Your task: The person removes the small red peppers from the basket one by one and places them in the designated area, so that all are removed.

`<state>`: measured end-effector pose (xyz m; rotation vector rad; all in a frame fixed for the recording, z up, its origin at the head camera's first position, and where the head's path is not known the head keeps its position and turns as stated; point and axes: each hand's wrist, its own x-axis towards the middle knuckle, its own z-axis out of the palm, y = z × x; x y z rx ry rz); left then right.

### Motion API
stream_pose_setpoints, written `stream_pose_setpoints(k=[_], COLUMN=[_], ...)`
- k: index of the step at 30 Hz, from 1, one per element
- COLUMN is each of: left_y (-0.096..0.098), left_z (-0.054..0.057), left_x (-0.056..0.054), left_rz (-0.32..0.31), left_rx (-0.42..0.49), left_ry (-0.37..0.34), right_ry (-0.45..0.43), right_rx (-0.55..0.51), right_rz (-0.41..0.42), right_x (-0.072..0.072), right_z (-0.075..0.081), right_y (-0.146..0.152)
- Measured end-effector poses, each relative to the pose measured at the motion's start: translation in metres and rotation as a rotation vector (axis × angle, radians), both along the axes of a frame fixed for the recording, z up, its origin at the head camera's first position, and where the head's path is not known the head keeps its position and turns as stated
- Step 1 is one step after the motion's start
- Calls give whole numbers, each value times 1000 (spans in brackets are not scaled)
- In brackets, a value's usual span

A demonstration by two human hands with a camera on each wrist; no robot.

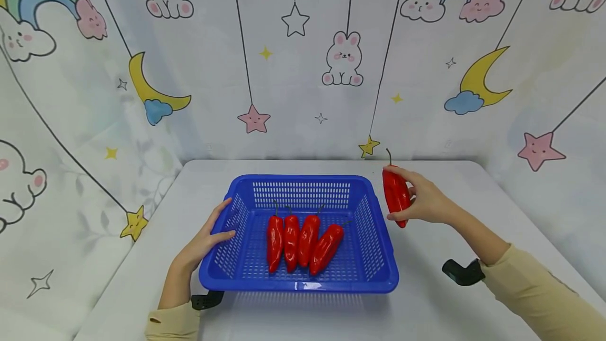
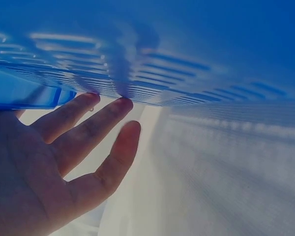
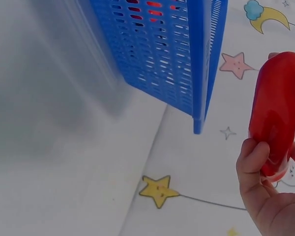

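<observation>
A blue plastic basket (image 1: pixel 298 286) with slotted walls holds several red chili peppers (image 1: pixel 291 241), lying side by side with stems toward the back. My left hand (image 1: pixel 203 243) grips its left rim, the thumb over the edge. In the left wrist view, other fingers (image 2: pixel 91 135) of that hand reach along the outer wall, fingertips right at the slots. Just outside the right rim, my right hand (image 1: pixel 426 199) holds another red chili pepper (image 1: pixel 395 196) upright, stem up, between thumb and fingers. The right wrist view shows this glossy pepper (image 3: pixel 276 108) close up, beside the basket wall.
The basket sits on a white table (image 1: pixel 426 288). Behind and at the sides hangs a pale cloth backdrop (image 1: pixel 303 93) printed with stars, moons, rabbits and rainbows. Dark wrist straps (image 1: pixel 464 272) show at both beige sleeves (image 1: pixel 544 299).
</observation>
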<state>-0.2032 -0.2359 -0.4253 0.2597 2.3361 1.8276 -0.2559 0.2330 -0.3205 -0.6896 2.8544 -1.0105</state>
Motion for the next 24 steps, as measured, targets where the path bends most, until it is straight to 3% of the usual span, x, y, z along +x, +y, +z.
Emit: stream_pose_setpoints(k=[11, 24], left_y=[1, 1], left_z=[1, 0], left_x=[1, 1], left_rz=[-2, -2], left_rx=[28, 34], left_ry=[-19, -14], right_ry=[-12, -32], right_rx=[7, 0], right_rz=[-14, -7], right_x=[-3, -18], right_z=[-8, -28], right_y=[12, 27])
